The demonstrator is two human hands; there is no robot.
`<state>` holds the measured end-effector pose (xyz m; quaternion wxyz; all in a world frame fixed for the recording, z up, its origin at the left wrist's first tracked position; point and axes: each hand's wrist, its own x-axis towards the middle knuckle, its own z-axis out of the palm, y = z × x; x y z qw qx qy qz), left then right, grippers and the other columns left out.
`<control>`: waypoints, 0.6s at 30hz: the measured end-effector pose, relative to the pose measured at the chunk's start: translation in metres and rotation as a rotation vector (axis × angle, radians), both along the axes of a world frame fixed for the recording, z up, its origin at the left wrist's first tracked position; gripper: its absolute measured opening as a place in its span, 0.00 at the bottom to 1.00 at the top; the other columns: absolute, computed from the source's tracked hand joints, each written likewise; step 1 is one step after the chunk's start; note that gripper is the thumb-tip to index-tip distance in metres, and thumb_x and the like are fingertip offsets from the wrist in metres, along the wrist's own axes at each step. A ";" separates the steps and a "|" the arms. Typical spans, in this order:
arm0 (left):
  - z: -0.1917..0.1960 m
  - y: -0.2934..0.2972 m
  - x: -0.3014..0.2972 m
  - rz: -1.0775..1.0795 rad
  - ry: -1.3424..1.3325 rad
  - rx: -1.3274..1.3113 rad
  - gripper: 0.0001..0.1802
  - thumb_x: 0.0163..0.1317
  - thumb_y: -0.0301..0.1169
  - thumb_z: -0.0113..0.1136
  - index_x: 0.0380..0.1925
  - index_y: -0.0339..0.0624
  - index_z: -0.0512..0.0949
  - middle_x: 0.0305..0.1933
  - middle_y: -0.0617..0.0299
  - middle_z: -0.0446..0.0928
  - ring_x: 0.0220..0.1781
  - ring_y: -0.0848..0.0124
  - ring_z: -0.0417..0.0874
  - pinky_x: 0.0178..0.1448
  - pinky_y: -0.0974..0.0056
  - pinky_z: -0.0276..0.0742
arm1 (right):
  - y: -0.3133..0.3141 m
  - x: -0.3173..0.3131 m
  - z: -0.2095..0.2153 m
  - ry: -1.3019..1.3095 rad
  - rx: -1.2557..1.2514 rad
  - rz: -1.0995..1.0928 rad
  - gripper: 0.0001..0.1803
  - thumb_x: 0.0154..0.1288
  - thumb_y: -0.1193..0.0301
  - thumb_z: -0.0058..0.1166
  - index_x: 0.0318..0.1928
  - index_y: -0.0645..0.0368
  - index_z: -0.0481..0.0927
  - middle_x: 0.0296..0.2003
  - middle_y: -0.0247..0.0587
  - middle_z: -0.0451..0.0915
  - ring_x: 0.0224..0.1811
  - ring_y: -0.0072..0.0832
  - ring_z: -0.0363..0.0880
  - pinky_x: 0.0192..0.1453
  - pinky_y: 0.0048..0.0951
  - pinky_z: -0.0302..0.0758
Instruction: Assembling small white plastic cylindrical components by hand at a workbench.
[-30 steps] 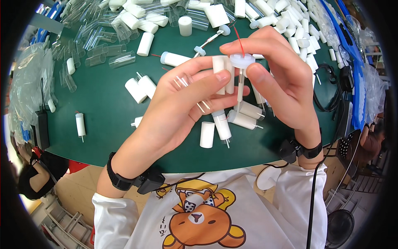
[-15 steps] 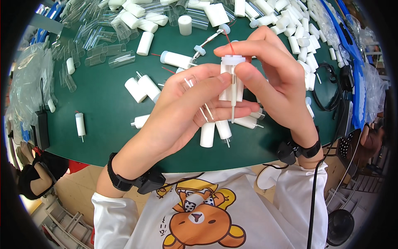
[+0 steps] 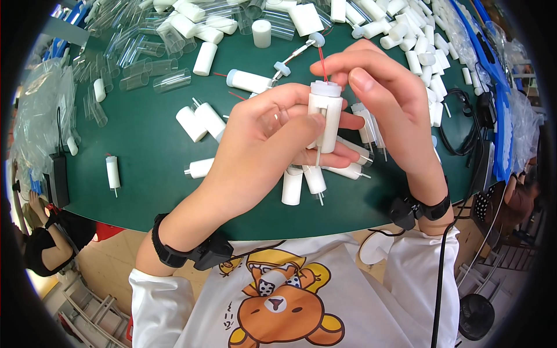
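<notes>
My left hand (image 3: 270, 130) grips a white cylinder (image 3: 332, 119) upright between thumb and fingers. A pale round cap (image 3: 326, 88) sits on its top, a red wire (image 3: 322, 61) rises from the cap, and a thin white rod (image 3: 318, 155) sticks out below. My right hand (image 3: 389, 104) is just to the right, its thumb raised away from the cylinder. Its index fingertip is close to the red wire; whether they touch I cannot tell. Part of its lower fingers passes behind the cylinder.
Several finished-looking capped cylinders (image 3: 249, 80) and plain white ones (image 3: 292, 187) lie around my hands on the green table (image 3: 145, 191). Clear tubes (image 3: 172, 81) are heaped at far left, white cylinders (image 3: 415, 61) at far right. A black cable (image 3: 449, 136) loops at right.
My right thumb has lifted off the cap. The white cylinder now closes more around the rod and has turned slightly. Clear streaks of a tube in my left palm no longer show plainly.
</notes>
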<state>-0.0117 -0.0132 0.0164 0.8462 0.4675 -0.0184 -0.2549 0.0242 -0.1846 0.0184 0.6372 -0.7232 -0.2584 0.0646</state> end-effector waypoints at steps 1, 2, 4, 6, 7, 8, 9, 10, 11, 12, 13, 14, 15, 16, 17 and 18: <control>0.000 0.000 0.000 0.002 0.001 -0.003 0.21 0.61 0.28 0.40 0.51 0.25 0.65 0.43 0.43 0.76 0.38 0.53 0.83 0.43 0.58 0.84 | 0.001 -0.001 0.002 0.056 0.019 -0.010 0.12 0.63 0.77 0.44 0.44 0.67 0.77 0.41 0.42 0.78 0.41 0.23 0.72 0.46 0.23 0.70; -0.001 0.000 -0.001 -0.001 -0.008 0.006 0.20 0.61 0.28 0.40 0.51 0.25 0.66 0.44 0.43 0.76 0.37 0.53 0.83 0.43 0.58 0.84 | 0.001 -0.001 0.002 0.113 0.038 -0.020 0.12 0.63 0.76 0.44 0.44 0.67 0.77 0.41 0.42 0.78 0.42 0.23 0.73 0.47 0.24 0.70; -0.002 -0.001 -0.001 -0.007 -0.024 0.026 0.20 0.61 0.28 0.40 0.50 0.24 0.66 0.44 0.43 0.76 0.37 0.54 0.83 0.43 0.58 0.84 | 0.001 -0.002 0.001 0.137 0.060 0.017 0.12 0.62 0.76 0.44 0.45 0.67 0.77 0.42 0.43 0.79 0.44 0.25 0.75 0.50 0.25 0.72; -0.001 0.001 0.000 -0.013 -0.030 0.053 0.20 0.61 0.28 0.40 0.50 0.24 0.67 0.44 0.43 0.76 0.37 0.55 0.84 0.43 0.59 0.84 | 0.000 -0.001 0.000 0.177 0.068 0.036 0.12 0.62 0.76 0.45 0.45 0.67 0.76 0.43 0.43 0.79 0.46 0.26 0.76 0.52 0.27 0.72; -0.001 0.002 0.000 -0.015 -0.033 0.067 0.20 0.61 0.28 0.40 0.50 0.24 0.67 0.44 0.43 0.76 0.37 0.55 0.84 0.43 0.59 0.84 | -0.002 -0.001 0.001 0.205 0.065 0.036 0.12 0.62 0.76 0.45 0.45 0.67 0.76 0.44 0.44 0.79 0.46 0.26 0.77 0.52 0.27 0.73; 0.000 0.002 0.000 -0.018 -0.028 0.064 0.20 0.61 0.29 0.40 0.50 0.24 0.67 0.44 0.43 0.76 0.37 0.55 0.84 0.43 0.59 0.84 | -0.003 0.000 0.001 0.233 0.062 0.036 0.13 0.62 0.76 0.45 0.45 0.67 0.76 0.45 0.44 0.79 0.46 0.26 0.77 0.53 0.28 0.73; 0.000 0.001 0.000 -0.022 -0.022 0.062 0.20 0.61 0.29 0.40 0.50 0.24 0.67 0.44 0.43 0.76 0.37 0.56 0.84 0.43 0.60 0.83 | -0.004 0.001 0.001 0.232 0.063 0.035 0.12 0.62 0.76 0.46 0.45 0.67 0.76 0.44 0.44 0.79 0.46 0.26 0.77 0.53 0.28 0.73; 0.001 0.001 0.000 -0.027 -0.016 0.059 0.21 0.61 0.29 0.40 0.50 0.24 0.67 0.44 0.43 0.76 0.37 0.56 0.84 0.43 0.60 0.83 | -0.004 0.001 0.001 0.231 0.064 0.033 0.12 0.62 0.76 0.46 0.45 0.67 0.76 0.44 0.44 0.79 0.45 0.26 0.77 0.52 0.28 0.73; 0.000 0.001 0.000 -0.022 -0.013 0.048 0.20 0.62 0.29 0.40 0.50 0.24 0.67 0.44 0.43 0.76 0.37 0.56 0.83 0.44 0.60 0.83 | -0.004 0.001 0.000 0.231 0.064 0.031 0.12 0.61 0.76 0.47 0.45 0.66 0.77 0.43 0.44 0.79 0.45 0.26 0.78 0.52 0.28 0.73; -0.001 0.001 0.000 -0.017 -0.011 0.037 0.20 0.62 0.29 0.41 0.51 0.24 0.67 0.44 0.44 0.76 0.37 0.56 0.83 0.44 0.60 0.83 | -0.004 0.001 0.000 0.222 0.067 0.014 0.12 0.61 0.76 0.47 0.45 0.66 0.77 0.43 0.43 0.79 0.45 0.26 0.78 0.52 0.27 0.73; -0.002 0.001 0.000 -0.012 -0.009 0.027 0.20 0.63 0.30 0.41 0.51 0.25 0.67 0.44 0.44 0.76 0.37 0.56 0.83 0.45 0.60 0.83 | -0.004 0.001 -0.001 0.214 0.069 -0.003 0.12 0.61 0.76 0.48 0.45 0.66 0.77 0.43 0.43 0.80 0.44 0.25 0.78 0.52 0.27 0.73; -0.003 0.001 0.000 -0.014 -0.009 0.023 0.20 0.63 0.30 0.43 0.51 0.25 0.67 0.45 0.44 0.76 0.38 0.56 0.83 0.45 0.61 0.83 | -0.004 0.001 -0.002 0.206 0.072 -0.021 0.12 0.61 0.76 0.48 0.44 0.66 0.77 0.43 0.43 0.80 0.44 0.25 0.78 0.52 0.27 0.73; -0.004 0.001 0.000 -0.015 -0.009 0.020 0.20 0.64 0.31 0.45 0.51 0.26 0.67 0.45 0.45 0.76 0.38 0.57 0.83 0.46 0.61 0.82 | -0.003 0.001 -0.001 0.218 0.069 -0.041 0.12 0.60 0.76 0.49 0.44 0.66 0.77 0.43 0.43 0.80 0.44 0.25 0.77 0.52 0.27 0.73; -0.005 0.001 0.000 -0.017 -0.009 0.017 0.20 0.64 0.31 0.47 0.52 0.27 0.67 0.46 0.45 0.76 0.39 0.57 0.83 0.46 0.61 0.82 | -0.003 0.001 0.001 0.231 0.067 -0.062 0.12 0.60 0.76 0.49 0.44 0.65 0.77 0.42 0.42 0.80 0.44 0.24 0.77 0.51 0.27 0.73; -0.006 0.001 0.001 -0.022 -0.024 0.023 0.20 0.64 0.31 0.48 0.52 0.28 0.67 0.46 0.45 0.76 0.39 0.58 0.83 0.46 0.61 0.82 | -0.002 0.001 0.001 0.244 0.064 -0.083 0.12 0.60 0.76 0.50 0.44 0.65 0.77 0.42 0.42 0.80 0.43 0.24 0.77 0.51 0.26 0.73; -0.007 0.002 0.001 -0.028 -0.039 0.029 0.20 0.63 0.31 0.50 0.52 0.29 0.67 0.47 0.46 0.76 0.39 0.59 0.83 0.47 0.62 0.82 | -0.003 0.001 0.001 0.255 0.084 -0.081 0.11 0.60 0.76 0.51 0.43 0.66 0.77 0.42 0.41 0.79 0.43 0.23 0.77 0.49 0.26 0.75</control>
